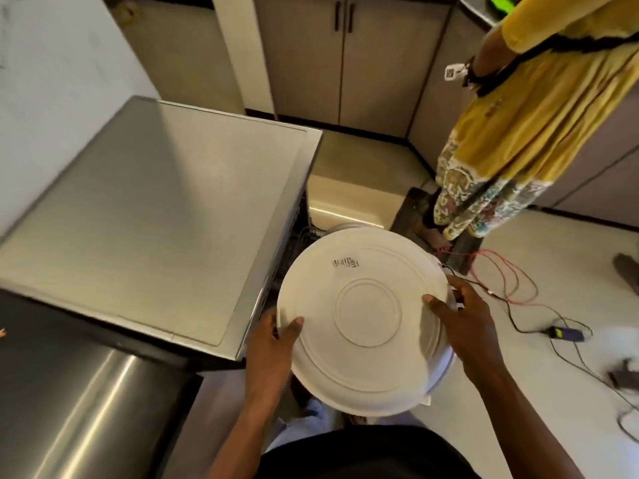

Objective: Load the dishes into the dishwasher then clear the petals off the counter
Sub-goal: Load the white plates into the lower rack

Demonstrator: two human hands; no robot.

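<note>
Dishwasher [155, 209]: steel-topped, left of centre; open front to its right, rack wires barely visible.
Cabinets [345, 63]: grey, along the far wall.
Second person [518, 133]: yellow garment, standing on a dark mat just beyond the open front.
Plate [363, 323]: white, underside up, held over the open front and hiding most of the rack; another rim shows beneath it.
Left hand [273, 347]: grips the plate's left edge, thumb on top.
Right hand [463, 319]: grips the right edge likewise.
Cables [511, 281]: red and black, loose on the floor to the right.
</note>
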